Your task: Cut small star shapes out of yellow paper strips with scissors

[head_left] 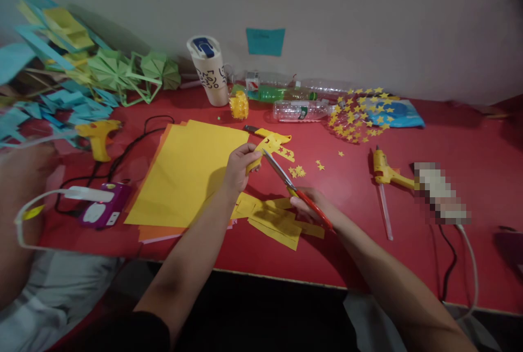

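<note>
Pinched in my left hand (240, 169) is a small piece of yellow paper (254, 164), held over the right edge of the stacked sheets. My right hand (307, 205) grips a pair of scissors (288, 180) with red handles, its blade tips reaching the paper by my left fingers. Behind them lie a yellow strip with star-shaped holes (286, 152) and a yellow-handled cutter (255, 132). Small cut stars (297, 171) are scattered to the right of the blades. Several yellow paper strips (273, 221) lie below my hands.
Yellow sheets (180, 172) cover the left middle of the red table. Glue guns (98, 137) lie at both sides, one near a purple power socket (104, 213). A tumbler (210, 74), plastic bottles (302, 110) and a star-covered piece (359, 117) stand or lie behind. Another person's arm (20, 205) is at left.
</note>
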Available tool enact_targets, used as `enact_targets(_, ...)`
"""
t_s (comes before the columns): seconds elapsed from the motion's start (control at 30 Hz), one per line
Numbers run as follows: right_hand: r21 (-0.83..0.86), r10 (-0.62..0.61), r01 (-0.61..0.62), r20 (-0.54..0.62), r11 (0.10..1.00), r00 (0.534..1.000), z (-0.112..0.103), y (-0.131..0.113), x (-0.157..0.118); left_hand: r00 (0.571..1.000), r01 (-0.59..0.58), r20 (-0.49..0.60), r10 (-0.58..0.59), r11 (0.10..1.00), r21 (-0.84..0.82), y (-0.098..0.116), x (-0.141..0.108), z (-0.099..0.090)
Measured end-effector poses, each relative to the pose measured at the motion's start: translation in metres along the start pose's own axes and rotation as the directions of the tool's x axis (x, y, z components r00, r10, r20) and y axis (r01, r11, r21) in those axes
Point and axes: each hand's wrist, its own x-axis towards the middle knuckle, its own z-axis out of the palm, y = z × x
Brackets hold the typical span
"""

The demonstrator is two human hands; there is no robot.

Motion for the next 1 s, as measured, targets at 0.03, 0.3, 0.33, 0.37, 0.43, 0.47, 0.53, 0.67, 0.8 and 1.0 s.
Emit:
enact_targets(0.03,0.008,0.01,-0.01,0.005,1.0,1.0,0.0,-0.001,-0.0008,1.0,-0.002,0.002,0.002,1.0,-0.001,0.0002,0.0,0.0)
enact_targets(0.3,0.029,0.005,-0.006,0.022,1.0,1.0,0.0001,0.0015,-0.0007,0.999,-0.027,0.02,0.027,1.0,0.003,-0.001,0.0003,-0.002)
enact_targets(0.33,0.029,-0.001,0.0,0.023,1.0,1.0,0.0,0.0022,-0.0007,0.999,-0.029,0.026,0.029,1.0,0.006,-0.0011,0.0002,-0.0022)
enact_targets(0.37,0.028,-0.005,0.004,0.024,1.0,1.0,0.0,0.0026,-0.0006,0.999,-0.034,0.031,0.034,0.999,0.008,-0.0012,0.0,-0.0024)
enact_targets(0.43,0.024,-0.001,0.0,0.022,1.0,1.0,0.0,0.003,-0.0006,0.998,-0.049,0.034,0.048,0.999,0.014,-0.0011,-0.0002,-0.0021)
enact_targets(0.47,0.024,0.004,-0.004,0.017,1.0,1.0,0.0001,0.0029,-0.0006,0.998,-0.053,0.029,0.052,0.998,0.016,-0.001,-0.0004,-0.0017)
enact_targets(0.53,0.025,0.01,-0.01,0.009,1.0,1.0,0.0003,0.0026,-0.0007,0.999,-0.053,0.012,0.053,0.999,0.013,-0.0005,-0.0007,-0.0005)
enact_targets(0.67,0.025,0.002,-0.003,0.012,1.0,1.0,0.0005,0.002,-0.0013,0.999,-0.047,-0.01,0.047,0.999,0.004,0.0006,-0.0012,0.0015)
enact_targets(0.8,0.03,0.004,-0.004,0.016,1.0,1.0,0.0002,0.0023,-0.0019,0.999,-0.049,-0.012,0.049,0.999,0.014,0.0,-0.001,0.0008)
enact_targets(1.0,0.017,0.008,-0.008,0.005,1.0,1.0,0.0004,0.0021,-0.001,0.997,-0.073,0.014,0.073,0.997,0.01,-0.0023,-0.0002,-0.0015)
